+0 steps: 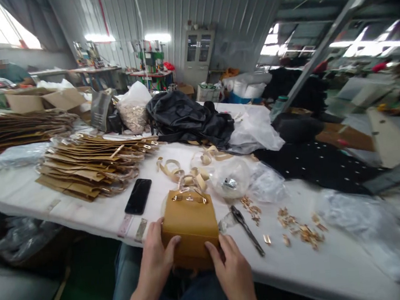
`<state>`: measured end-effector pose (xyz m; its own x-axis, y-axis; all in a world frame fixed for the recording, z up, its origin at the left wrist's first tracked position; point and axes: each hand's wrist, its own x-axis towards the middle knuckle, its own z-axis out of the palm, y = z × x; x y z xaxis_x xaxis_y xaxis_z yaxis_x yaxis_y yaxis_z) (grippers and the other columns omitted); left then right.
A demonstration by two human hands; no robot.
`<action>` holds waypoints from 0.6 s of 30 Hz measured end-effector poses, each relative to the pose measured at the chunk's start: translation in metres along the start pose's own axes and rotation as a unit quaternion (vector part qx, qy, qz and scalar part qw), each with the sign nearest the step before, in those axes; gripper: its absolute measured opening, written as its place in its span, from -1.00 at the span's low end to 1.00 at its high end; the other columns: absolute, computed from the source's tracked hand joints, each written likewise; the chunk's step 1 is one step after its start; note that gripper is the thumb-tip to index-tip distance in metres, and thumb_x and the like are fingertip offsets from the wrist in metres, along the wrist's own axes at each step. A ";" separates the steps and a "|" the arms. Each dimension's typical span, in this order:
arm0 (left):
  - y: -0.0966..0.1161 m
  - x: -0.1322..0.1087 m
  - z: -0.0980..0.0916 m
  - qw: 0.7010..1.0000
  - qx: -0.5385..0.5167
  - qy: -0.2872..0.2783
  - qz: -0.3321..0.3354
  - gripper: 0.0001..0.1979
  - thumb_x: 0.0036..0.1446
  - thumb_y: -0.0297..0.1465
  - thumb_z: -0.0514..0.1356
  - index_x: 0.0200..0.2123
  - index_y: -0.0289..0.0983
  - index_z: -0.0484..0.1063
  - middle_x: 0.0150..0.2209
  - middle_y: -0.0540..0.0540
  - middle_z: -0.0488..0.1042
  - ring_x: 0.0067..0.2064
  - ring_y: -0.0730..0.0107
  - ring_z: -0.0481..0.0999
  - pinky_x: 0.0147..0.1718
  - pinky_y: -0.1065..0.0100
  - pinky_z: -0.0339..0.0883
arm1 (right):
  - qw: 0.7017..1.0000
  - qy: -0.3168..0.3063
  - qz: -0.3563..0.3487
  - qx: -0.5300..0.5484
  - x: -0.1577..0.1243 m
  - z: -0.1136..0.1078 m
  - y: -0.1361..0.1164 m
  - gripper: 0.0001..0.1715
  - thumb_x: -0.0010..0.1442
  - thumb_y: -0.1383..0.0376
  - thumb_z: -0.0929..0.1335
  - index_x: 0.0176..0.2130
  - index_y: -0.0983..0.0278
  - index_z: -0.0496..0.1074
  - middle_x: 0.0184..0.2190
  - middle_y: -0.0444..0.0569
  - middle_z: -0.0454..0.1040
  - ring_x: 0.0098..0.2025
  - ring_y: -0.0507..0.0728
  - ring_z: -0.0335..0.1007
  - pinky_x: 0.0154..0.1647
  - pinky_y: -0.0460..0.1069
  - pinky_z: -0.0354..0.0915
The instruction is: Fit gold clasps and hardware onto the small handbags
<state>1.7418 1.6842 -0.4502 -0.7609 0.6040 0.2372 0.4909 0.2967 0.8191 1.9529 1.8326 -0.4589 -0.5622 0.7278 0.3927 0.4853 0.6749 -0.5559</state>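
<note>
A small mustard-brown handbag (pixel 190 219) sits at the table's front edge, with gold-coloured metal hardware and a clear-wrapped handle on its top. My left hand (pixel 157 253) grips its left side, thumb on the front face. On the opposite side my right hand (pixel 230 262) holds it the same way, thumb pressed to the front. Both hands' fingers are partly hidden behind the bag. Just right of it lies a dark hand tool (pixel 247 230), perhaps pliers or a punch. A black phone (pixel 138 196) rests to the left, beyond my left hand.
Stacked flat brown bag pieces (pixel 88 168) lie on the left. Loose gold metal fittings (pixel 309 234) are scattered at right, near a clear plastic bag (pixel 231 177). Curled beige strips (pixel 170 169) and a black cloth bag (pixel 189 115) lie farther back. A person sits at far left.
</note>
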 end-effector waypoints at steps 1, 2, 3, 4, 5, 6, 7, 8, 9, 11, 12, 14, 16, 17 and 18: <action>0.001 0.000 -0.001 1.000 -0.011 -0.002 -0.008 -0.44 0.37 -0.29 0.38 0.38 -0.23 0.44 0.20 -0.30 0.59 0.25 -0.16 0.60 0.29 -0.16 0.48 | 1.000 -0.008 -0.005 -0.009 0.002 0.002 0.002 -0.49 0.65 -0.14 0.31 0.03 0.18 0.60 -0.14 0.10 0.65 -0.13 0.31 0.69 -0.16 0.10 0.52; 0.002 0.001 -0.003 1.000 -0.021 -0.006 -0.015 -0.43 0.36 -0.30 0.39 0.38 -0.23 0.45 0.20 -0.29 0.59 0.25 -0.15 0.59 0.30 -0.15 0.47 | 1.000 -0.016 -0.011 -0.013 0.004 0.003 0.004 -0.47 0.65 -0.16 0.30 0.01 0.18 0.60 -0.14 0.10 0.65 -0.12 0.32 0.69 -0.16 0.10 0.53; 0.002 0.002 -0.005 0.999 -0.031 -0.009 -0.021 -0.42 0.34 -0.31 0.39 0.38 -0.23 0.45 0.21 -0.29 0.59 0.26 -0.14 0.59 0.32 -0.15 0.46 | 1.000 -0.023 -0.017 -0.014 0.005 0.004 0.007 -0.45 0.64 -0.17 0.30 0.03 0.18 0.60 -0.12 0.12 0.66 -0.10 0.33 0.71 -0.14 0.11 0.54; 0.003 0.002 -0.008 0.999 -0.040 -0.013 -0.028 -0.40 0.33 -0.32 0.40 0.38 -0.23 0.45 0.22 -0.29 0.59 0.27 -0.14 0.58 0.32 -0.14 0.44 | 0.999 -0.026 -0.023 -0.017 0.005 0.005 0.009 -0.43 0.64 -0.18 0.29 0.07 0.19 0.60 -0.10 0.13 0.68 -0.07 0.34 0.72 -0.12 0.11 0.56; 0.004 0.002 -0.010 0.998 -0.050 -0.017 -0.038 -0.38 0.31 -0.32 0.41 0.39 -0.23 0.44 0.24 -0.30 0.58 0.28 -0.14 0.57 0.32 -0.13 0.44 | 0.999 -0.029 -0.026 -0.023 0.005 0.006 0.010 -0.41 0.64 -0.19 0.28 0.10 0.19 0.61 -0.06 0.15 0.69 -0.05 0.35 0.73 -0.11 0.12 0.58; 0.006 0.002 -0.012 0.997 -0.058 -0.020 -0.050 -0.36 0.30 -0.33 0.42 0.40 -0.22 0.43 0.26 -0.30 0.57 0.29 -0.14 0.56 0.32 -0.12 0.44 | 0.999 -0.034 -0.027 -0.030 0.006 0.006 0.012 -0.39 0.64 -0.19 0.27 0.13 0.19 0.61 -0.01 0.17 0.70 -0.03 0.35 0.73 -0.11 0.12 0.59; 0.008 0.001 -0.015 0.996 -0.066 -0.022 -0.063 -0.34 0.27 -0.33 0.43 0.40 -0.21 0.42 0.28 -0.30 0.55 0.30 -0.14 0.55 0.31 -0.11 0.43 | 0.998 -0.040 -0.025 -0.038 0.006 0.007 0.013 -0.37 0.64 -0.20 0.27 0.17 0.19 0.61 0.04 0.18 0.70 -0.01 0.35 0.74 -0.13 0.12 0.60; 0.011 0.001 -0.017 0.994 -0.073 -0.022 -0.072 -0.33 0.25 -0.34 0.44 0.39 -0.22 0.42 0.29 -0.31 0.54 0.31 -0.14 0.54 0.31 -0.10 0.42 | 0.998 -0.045 -0.020 -0.043 0.008 0.007 0.013 -0.35 0.63 -0.22 0.27 0.22 0.18 0.61 0.10 0.18 0.69 0.01 0.36 0.74 -0.13 0.13 0.61; 0.014 0.001 -0.019 0.994 -0.079 -0.020 -0.078 -0.34 0.23 -0.36 0.45 0.36 -0.22 0.41 0.30 -0.31 0.53 0.32 -0.13 0.53 0.31 -0.08 0.41 | 0.998 -0.047 -0.015 -0.043 0.011 0.008 0.013 -0.32 0.62 -0.23 0.28 0.29 0.17 0.59 0.17 0.19 0.68 0.06 0.36 0.73 -0.10 0.14 0.62; 0.021 0.002 -0.022 0.992 -0.093 -0.014 -0.081 -0.38 0.22 -0.38 0.44 0.32 -0.23 0.40 0.30 -0.32 0.51 0.32 -0.10 0.51 0.34 -0.06 0.38 | 0.999 -0.040 -0.010 -0.027 0.024 0.012 0.013 -0.20 0.59 -0.26 0.30 0.48 0.18 0.46 0.36 0.23 0.57 0.24 0.41 0.66 0.09 0.20 0.63; 0.025 0.003 -0.024 0.991 -0.104 -0.013 -0.085 -0.40 0.23 -0.39 0.42 0.30 -0.23 0.40 0.29 -0.31 0.52 0.30 -0.08 0.52 0.34 -0.04 0.37 | 0.999 -0.035 -0.012 -0.015 0.034 0.015 0.012 -0.11 0.57 -0.28 0.30 0.55 0.20 0.38 0.45 0.26 0.50 0.35 0.44 0.59 0.21 0.24 0.60; 0.031 0.007 -0.028 0.987 -0.128 -0.013 -0.100 -0.42 0.26 -0.39 0.40 0.30 -0.23 0.38 0.23 -0.29 0.56 0.24 -0.03 0.56 0.29 0.00 0.40 | 0.999 -0.040 -0.021 0.009 0.055 0.021 0.011 0.01 0.55 -0.30 0.30 0.62 0.27 0.29 0.57 0.28 0.37 0.52 0.50 0.41 0.44 0.34 0.47; 0.034 0.010 -0.032 0.983 -0.138 -0.014 -0.117 -0.43 0.26 -0.36 0.40 0.29 -0.24 0.38 0.13 -0.26 0.60 0.15 0.00 0.60 0.22 0.04 0.44 | 0.998 -0.057 -0.020 0.027 0.073 0.026 0.008 0.07 0.52 -0.31 0.32 0.62 0.33 0.28 0.59 0.30 0.34 0.58 0.52 0.33 0.54 0.40 0.36; 0.035 0.011 -0.034 0.982 -0.138 -0.015 -0.125 -0.43 0.25 -0.34 0.42 0.28 -0.24 0.39 0.10 -0.25 0.61 0.11 0.00 0.62 0.18 0.04 0.46 | 0.997 -0.064 -0.013 0.032 0.079 0.028 0.007 0.09 0.50 -0.32 0.33 0.61 0.34 0.30 0.57 0.31 0.37 0.55 0.53 0.36 0.54 0.41 0.36; 0.034 0.012 -0.035 0.982 -0.134 -0.015 -0.130 -0.43 0.24 -0.32 0.43 0.27 -0.25 0.40 0.08 -0.25 0.62 0.09 -0.01 0.62 0.17 0.04 0.47 | 0.997 -0.070 -0.005 0.036 0.083 0.028 0.005 0.09 0.48 -0.32 0.36 0.60 0.34 0.33 0.54 0.31 0.41 0.48 0.52 0.44 0.49 0.39 0.41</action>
<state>1.7343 1.6755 -0.4014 -0.8311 0.5560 -0.0109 0.1484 0.2407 0.9592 1.8900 1.8929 -0.4501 -0.6573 0.6936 0.2948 0.4323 0.6674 -0.6064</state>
